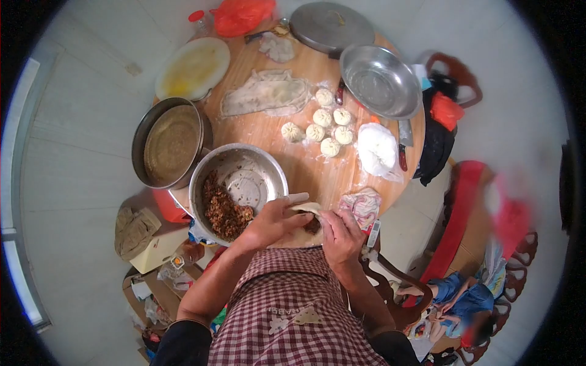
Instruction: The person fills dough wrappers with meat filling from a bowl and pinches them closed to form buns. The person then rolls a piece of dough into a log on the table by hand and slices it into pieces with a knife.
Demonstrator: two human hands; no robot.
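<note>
Pale dough (pixel 307 208) with dark filling (pixel 313 226) is just right of the steel bowl (pixel 245 185). On my feed, the left hand (pixel 276 222) grips it while the right hand (pixel 342 235) pinches its edge, I judge to contain the filling. The bowl stands close, likely for easy scooping. Buns (pixel 315 132) rest beyond it, rightward, on the floured table (pixel 300 166). I can't reliably read the apron's (pixel 278 341) lettering (pixel 281 309).

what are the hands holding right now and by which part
A dough wrapper with dark filling: the left hand holds its left side, the right hand its right edge.
</note>
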